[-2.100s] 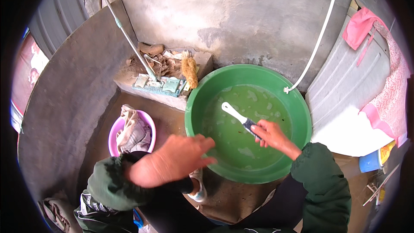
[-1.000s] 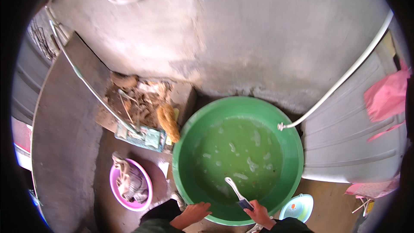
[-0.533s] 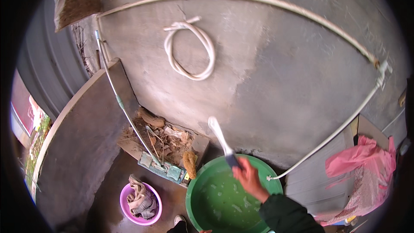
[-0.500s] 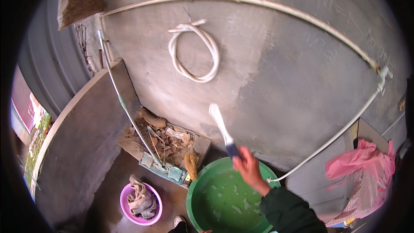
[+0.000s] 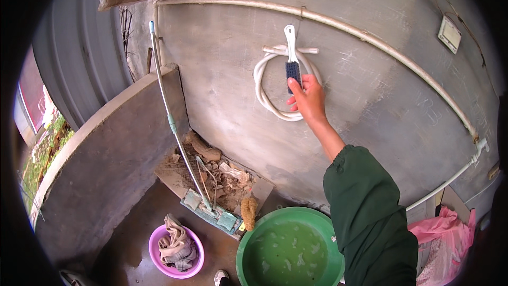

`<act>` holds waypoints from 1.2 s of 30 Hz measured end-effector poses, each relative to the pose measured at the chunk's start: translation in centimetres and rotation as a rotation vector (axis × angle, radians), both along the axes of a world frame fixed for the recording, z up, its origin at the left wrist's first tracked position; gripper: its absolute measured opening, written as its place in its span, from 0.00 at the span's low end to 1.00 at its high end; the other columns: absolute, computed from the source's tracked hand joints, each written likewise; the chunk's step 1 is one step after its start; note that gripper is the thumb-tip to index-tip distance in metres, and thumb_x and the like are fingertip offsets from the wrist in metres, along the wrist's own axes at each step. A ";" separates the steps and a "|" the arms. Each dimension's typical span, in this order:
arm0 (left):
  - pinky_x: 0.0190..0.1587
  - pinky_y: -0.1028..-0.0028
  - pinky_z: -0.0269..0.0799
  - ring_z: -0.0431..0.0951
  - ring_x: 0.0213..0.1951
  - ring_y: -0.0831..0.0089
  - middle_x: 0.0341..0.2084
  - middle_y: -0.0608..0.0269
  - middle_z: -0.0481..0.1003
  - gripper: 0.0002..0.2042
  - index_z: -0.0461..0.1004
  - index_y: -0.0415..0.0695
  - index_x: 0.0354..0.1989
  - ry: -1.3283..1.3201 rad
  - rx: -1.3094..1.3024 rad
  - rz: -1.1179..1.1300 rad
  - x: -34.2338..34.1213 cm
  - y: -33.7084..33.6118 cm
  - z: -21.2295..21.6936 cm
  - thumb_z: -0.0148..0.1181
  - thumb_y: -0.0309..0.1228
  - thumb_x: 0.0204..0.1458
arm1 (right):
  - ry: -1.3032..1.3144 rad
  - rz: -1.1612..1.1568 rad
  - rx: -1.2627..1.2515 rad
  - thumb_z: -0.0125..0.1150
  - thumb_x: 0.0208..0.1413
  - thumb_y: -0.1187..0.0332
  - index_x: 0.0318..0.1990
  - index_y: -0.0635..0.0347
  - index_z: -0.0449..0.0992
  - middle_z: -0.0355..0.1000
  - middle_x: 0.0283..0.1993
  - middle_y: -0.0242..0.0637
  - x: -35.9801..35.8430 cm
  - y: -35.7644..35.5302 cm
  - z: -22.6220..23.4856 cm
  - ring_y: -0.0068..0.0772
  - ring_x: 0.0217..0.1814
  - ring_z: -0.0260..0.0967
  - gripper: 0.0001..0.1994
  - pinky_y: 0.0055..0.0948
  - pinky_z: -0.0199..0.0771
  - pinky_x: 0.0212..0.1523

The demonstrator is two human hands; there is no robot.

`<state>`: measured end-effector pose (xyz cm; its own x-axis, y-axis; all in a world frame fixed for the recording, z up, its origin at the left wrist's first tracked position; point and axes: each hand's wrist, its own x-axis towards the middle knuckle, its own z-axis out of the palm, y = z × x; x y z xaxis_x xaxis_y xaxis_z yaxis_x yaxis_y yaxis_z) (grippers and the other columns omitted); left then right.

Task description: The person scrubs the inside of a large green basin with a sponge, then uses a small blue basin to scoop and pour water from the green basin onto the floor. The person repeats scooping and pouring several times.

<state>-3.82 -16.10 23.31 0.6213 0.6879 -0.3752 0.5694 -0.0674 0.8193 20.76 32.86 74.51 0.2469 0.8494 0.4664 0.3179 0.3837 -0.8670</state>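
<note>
The right hand (image 5: 309, 99) has lifted the brush (image 5: 292, 59) from over the green tub (image 5: 288, 214) to in front of the coiled hose (image 5: 260, 85) on the wall (image 5: 222, 63); contact cannot be told. Its grip is closed around the bristled end, handle up, so the brush is now well clear of the water (image 5: 275, 246). The tub holds foam-flecked water; the purple basin (image 5: 152, 249), crumpled cloth (image 5: 175, 243). The left hand is out of view.
</note>
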 end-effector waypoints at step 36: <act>0.29 0.58 0.75 0.78 0.32 0.52 0.42 0.51 0.74 0.15 0.69 0.48 0.48 -0.088 0.300 -0.126 -3.9 -2.0 2.2 0.47 0.41 0.58 | 0.093 0.371 -0.543 0.54 0.60 0.72 0.48 0.60 0.69 0.67 0.51 0.34 6.0 -22.2 -23.5 0.24 0.40 0.73 0.10 0.24 0.76 0.33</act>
